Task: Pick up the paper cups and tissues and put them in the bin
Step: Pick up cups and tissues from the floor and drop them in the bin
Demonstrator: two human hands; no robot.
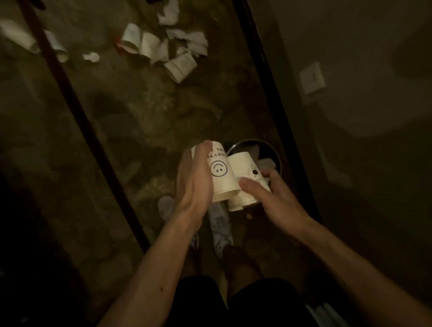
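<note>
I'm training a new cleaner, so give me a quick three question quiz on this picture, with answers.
1. True or false: both hands hold paper cups.
2. What is printed on the cup in the left hand? A) a star B) a smiley face C) a number
3. Where does litter remain?

Key
1. True; the right hand also grips cups, near the bin.
2. B, on the smiley cup.
3. On the floor farther ahead: fallen cups and tissues.

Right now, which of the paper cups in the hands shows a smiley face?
The smiley cup, pressed by the left hand. It shows a printed circle face; the cup at the right hand has a different dark mark.
</note>
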